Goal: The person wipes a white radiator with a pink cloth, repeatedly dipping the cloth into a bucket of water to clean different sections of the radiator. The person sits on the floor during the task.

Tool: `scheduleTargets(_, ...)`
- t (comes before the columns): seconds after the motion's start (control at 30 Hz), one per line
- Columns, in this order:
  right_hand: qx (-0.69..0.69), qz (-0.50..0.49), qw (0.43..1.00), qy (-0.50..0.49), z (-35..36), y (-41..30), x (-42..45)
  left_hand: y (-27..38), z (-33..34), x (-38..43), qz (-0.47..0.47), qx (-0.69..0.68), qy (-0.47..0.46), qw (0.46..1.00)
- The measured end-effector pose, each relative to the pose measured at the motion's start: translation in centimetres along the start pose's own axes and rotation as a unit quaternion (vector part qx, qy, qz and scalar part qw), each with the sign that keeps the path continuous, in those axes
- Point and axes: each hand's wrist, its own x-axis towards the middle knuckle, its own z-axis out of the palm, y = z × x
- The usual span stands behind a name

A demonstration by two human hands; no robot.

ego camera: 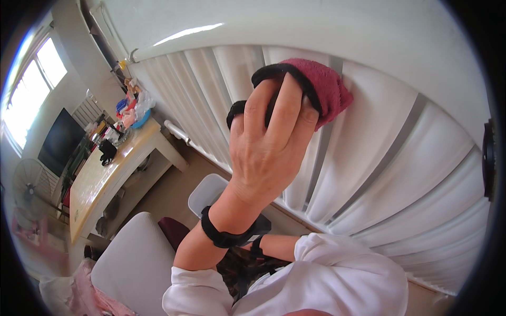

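Observation:
My left hand is raised in front of a white column radiator, the back of the hand facing me. Its fingers grip a dark pink, fluffy cloth with black edging, which rests against the upper part of the columns. Part of the black edging loops near the outermost finger. A black strap with a dark box circles the left wrist. Lower down, my right hand is mostly hidden behind that wrist. A black band shows on the right wrist, and what the fingers do cannot be made out.
A pale plastic bin stands on the floor by the radiator. To the left are a padded chair, a glossy-topped table with bags and small items, a dark screen and a standing fan. Pink fabric lies beside the chair.

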Motion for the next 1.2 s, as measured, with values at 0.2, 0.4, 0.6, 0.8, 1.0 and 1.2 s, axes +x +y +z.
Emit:
scheduleTargets(0.2, -0.023, -0.010, 1.000, 0.002, -1.0, -1.7, 1.0, 1.4, -0.7, -7.2, 0.036, 0.016, -0.075, 0.996)
scheduleTargets(0.4, -0.029, -0.012, 0.999, 0.012, -0.5, 1.1, 0.3, 0.1, 0.7, -2.1, 0.013, -0.013, -0.039, 0.999)
scheduleTargets(0.6, -0.092, -0.054, 0.992, 0.064, -0.9, -0.3, -0.2, 0.3, 0.5, -3.8, -0.057, 0.005, -0.049, 0.997)
scheduleTargets(0.8, -0.052, 0.006, 0.997, 0.058, -0.6, -1.7, 1.8, 4.6, 0.6, -18.3, -0.040, -0.144, -0.179, 0.973)
scheduleTargets(1.0, -0.074, 0.002, 0.996, 0.052, 0.6, -2.6, 1.8, 5.7, -0.1, -25.2, -0.109, -0.276, -0.326, 0.898)
scheduleTargets(1.2, -0.081, -0.017, 0.995, 0.063, 0.3, -2.4, 1.8, 5.4, -0.6, -23.8, -0.164, -0.295, -0.318, 0.886)
